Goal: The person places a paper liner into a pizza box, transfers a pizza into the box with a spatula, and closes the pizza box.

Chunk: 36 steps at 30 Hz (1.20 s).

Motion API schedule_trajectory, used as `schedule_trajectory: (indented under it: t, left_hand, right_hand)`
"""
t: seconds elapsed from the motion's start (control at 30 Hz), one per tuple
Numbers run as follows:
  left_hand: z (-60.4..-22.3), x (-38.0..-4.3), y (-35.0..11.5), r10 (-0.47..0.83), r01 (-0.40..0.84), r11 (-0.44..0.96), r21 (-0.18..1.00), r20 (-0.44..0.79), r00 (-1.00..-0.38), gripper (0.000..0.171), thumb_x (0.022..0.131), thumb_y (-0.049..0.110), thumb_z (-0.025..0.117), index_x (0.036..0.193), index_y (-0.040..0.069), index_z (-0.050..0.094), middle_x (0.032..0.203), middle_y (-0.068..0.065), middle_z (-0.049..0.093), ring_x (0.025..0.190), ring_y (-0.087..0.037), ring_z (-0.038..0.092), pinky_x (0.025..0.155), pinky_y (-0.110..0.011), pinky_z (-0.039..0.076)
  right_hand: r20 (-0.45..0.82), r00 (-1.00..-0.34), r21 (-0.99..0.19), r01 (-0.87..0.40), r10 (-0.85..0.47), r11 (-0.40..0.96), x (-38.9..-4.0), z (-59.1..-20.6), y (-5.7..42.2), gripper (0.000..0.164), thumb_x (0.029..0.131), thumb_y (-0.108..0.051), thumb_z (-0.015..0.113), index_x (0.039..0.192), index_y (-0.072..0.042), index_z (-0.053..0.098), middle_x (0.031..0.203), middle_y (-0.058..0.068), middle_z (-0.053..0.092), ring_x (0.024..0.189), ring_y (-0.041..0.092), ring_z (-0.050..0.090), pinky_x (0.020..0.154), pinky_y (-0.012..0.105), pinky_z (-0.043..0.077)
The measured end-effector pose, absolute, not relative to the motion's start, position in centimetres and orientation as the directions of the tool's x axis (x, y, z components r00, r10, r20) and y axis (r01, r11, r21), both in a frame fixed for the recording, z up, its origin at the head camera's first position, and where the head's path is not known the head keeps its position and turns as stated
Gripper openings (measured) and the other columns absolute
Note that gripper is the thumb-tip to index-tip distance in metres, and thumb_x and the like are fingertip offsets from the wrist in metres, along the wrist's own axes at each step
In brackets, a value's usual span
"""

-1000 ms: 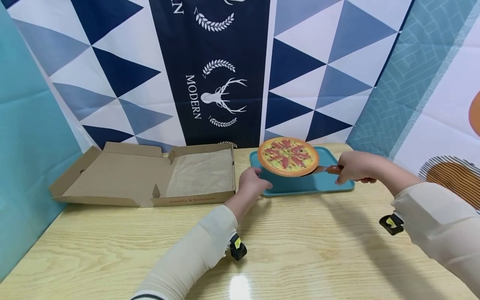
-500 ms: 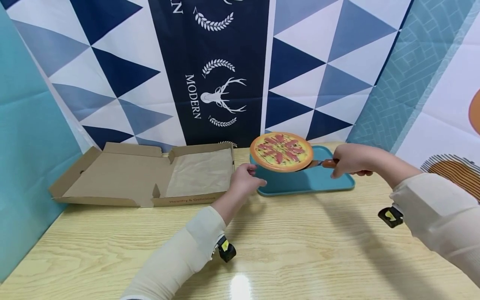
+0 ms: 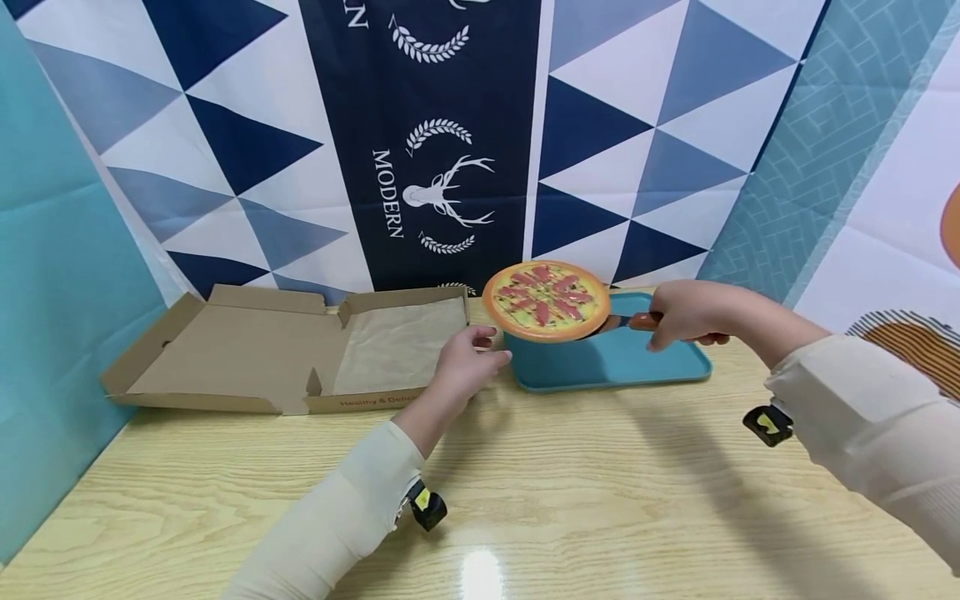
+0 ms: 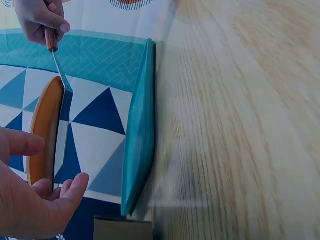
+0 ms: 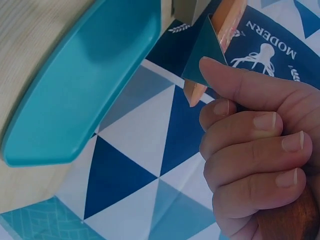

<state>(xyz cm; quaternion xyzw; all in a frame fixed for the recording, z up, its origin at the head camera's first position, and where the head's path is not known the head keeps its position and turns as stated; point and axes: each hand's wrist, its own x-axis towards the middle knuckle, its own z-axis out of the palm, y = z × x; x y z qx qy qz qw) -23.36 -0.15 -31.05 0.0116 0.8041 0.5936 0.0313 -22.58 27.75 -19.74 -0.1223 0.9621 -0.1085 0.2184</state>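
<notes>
2 hands, 1 server, 1 pizza, 1 tray, 1 box, 1 desk.

Right hand (image 3: 688, 310): clamped on the wooden-handled server (image 3: 641, 321), four fingers wrapped round, thumb extended toward the blade. Metal blade runs under the pizza.

Pizza (image 3: 546, 302): 1, whole, orange rim, topping side up with red strips. Carried on the blade, clear of the tray; in the head view it overlaps the tray's box-side end and the gap toward the box.

Left hand (image 3: 463, 364): thumb and fingers apart, loosely bent, nothing gripped. Just beside the pizza edge; can't tell if it touches.

Tray (image 3: 645, 362): 1, teal, flat on the desk (image 3: 570, 492), just beside the box.

Box (image 3: 232, 350): 1, cardboard, lid folded back flat on the far side from the tray, 1 paper liner (image 3: 393, 346) in its base. Red print on the front wall, partly behind the left hand.

Wrist units: 2, black, 1 per sleeve. Backdrop (image 3: 622, 92): triangles, 1 full deer head.
</notes>
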Motion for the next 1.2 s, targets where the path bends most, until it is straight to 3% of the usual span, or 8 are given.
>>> schedule_trajectory:
  t: [0.57, 0.87, 1.2]
  left_hand:
    - [-31.9, -21.8, -4.7, 0.025, 0.033, 0.283, 0.959, 0.027, -0.999, 0.043, 0.085, 0.01, 0.074, 0.125, 0.005, 0.06, 0.118, -0.008, 0.058, 0.103, -0.022, 0.057, 0.08, -0.03, 0.055]
    - [-32.1, -21.5, -7.5, 0.022, 0.044, 0.324, 0.945, 0.038, -0.999, 0.047, 0.086, 0.013, 0.073, 0.129, 0.006, 0.058, 0.127, -0.014, 0.055, 0.109, -0.023, 0.056, 0.084, -0.033, 0.055]
    - [-32.4, -21.1, -10.4, 0.046, 0.061, 0.382, 0.922, 0.047, -0.998, 0.047, 0.085, 0.012, 0.072, 0.13, 0.005, 0.058, 0.125, -0.013, 0.055, 0.105, -0.024, 0.055, 0.081, -0.033, 0.054]
  right_hand:
    - [-0.385, -0.867, -0.213, -0.249, -0.315, 0.945, -23.6, -20.9, 24.1, 0.021, 0.088, -0.026, 0.07, 0.081, -0.007, 0.062, 0.054, -0.004, 0.04, 0.044, 0.01, 0.034, 0.041, 0.022, 0.031]
    - [-0.368, -0.864, -0.242, -0.269, -0.345, 0.932, -24.0, -21.4, 22.6, 0.02, 0.088, -0.023, 0.07, 0.081, -0.007, 0.062, 0.053, -0.003, 0.039, 0.043, 0.011, 0.034, 0.041, 0.022, 0.032]
    - [-0.352, -0.852, -0.253, -0.312, -0.387, 0.916, -24.3, -21.9, 21.4, 0.019, 0.088, -0.023, 0.071, 0.079, -0.008, 0.063, 0.053, -0.003, 0.04, 0.042, 0.01, 0.035, 0.039, 0.021, 0.033]
